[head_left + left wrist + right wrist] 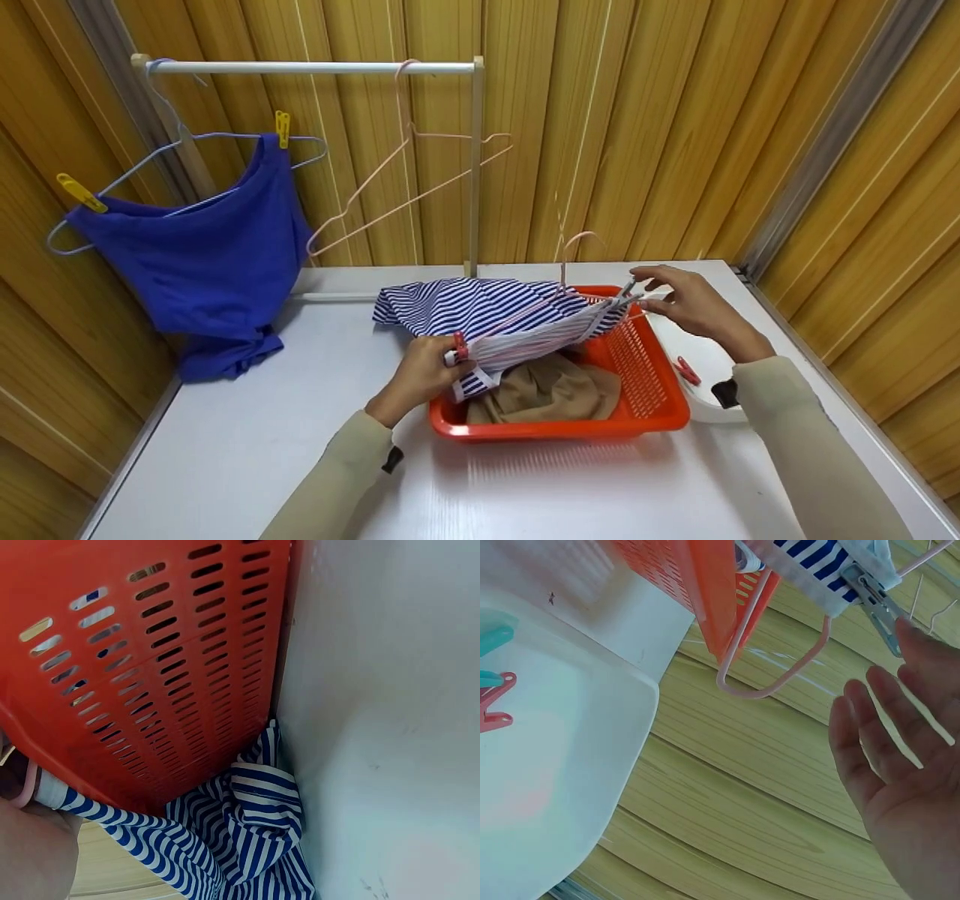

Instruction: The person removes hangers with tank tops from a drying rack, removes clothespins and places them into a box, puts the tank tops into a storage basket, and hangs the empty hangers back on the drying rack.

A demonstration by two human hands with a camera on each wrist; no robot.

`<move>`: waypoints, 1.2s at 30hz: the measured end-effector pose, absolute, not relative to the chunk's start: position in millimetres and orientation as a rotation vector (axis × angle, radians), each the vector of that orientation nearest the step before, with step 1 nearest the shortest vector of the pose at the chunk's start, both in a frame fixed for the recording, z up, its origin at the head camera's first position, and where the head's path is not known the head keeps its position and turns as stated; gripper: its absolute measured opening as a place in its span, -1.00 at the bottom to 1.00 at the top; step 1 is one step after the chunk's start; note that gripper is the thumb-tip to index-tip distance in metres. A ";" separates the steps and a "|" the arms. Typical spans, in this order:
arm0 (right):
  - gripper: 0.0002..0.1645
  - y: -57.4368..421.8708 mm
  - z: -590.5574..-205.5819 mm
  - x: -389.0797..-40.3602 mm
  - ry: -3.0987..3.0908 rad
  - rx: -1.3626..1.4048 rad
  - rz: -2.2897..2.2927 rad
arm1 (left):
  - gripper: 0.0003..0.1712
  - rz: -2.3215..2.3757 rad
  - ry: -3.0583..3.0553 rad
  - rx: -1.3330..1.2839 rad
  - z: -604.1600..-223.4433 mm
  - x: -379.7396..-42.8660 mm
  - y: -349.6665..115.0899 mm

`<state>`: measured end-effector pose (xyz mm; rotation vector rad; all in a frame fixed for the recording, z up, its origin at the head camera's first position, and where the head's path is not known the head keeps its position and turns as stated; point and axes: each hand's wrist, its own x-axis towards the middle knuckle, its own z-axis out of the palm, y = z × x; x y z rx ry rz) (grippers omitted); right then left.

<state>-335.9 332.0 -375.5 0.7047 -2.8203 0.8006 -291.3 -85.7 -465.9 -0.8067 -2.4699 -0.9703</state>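
A blue-and-white striped garment (465, 304) with a white waistband lies on a pink hanger (564, 259) over the red basket. My left hand (427, 371) grips the near end of its waistband, beside a red clothespin (460, 346). A grey clothespin (874, 604) sits on the waistband's far corner. My right hand (694, 304) is at that clothespin, its thumb touching the handle end and its other fingers spread loosely apart from it. In the left wrist view, a lower part of the striped garment (259, 817) hangs in folds beside the basket.
The red basket (559, 430) holds a brown cloth (551, 390). To its right, a white basin (720, 412) contains a red clothespin (685, 370). On the rack (315, 67) hang a blue garment (217, 262) with yellow clothespins and a bare pink hanger (409, 199).
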 end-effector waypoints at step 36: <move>-0.69 361.2 -367.0 -335.7 -2.624 0.633 0.659 | -0.78 -0.922 -2.486 -0.790 -468.0 -293.6 -84.6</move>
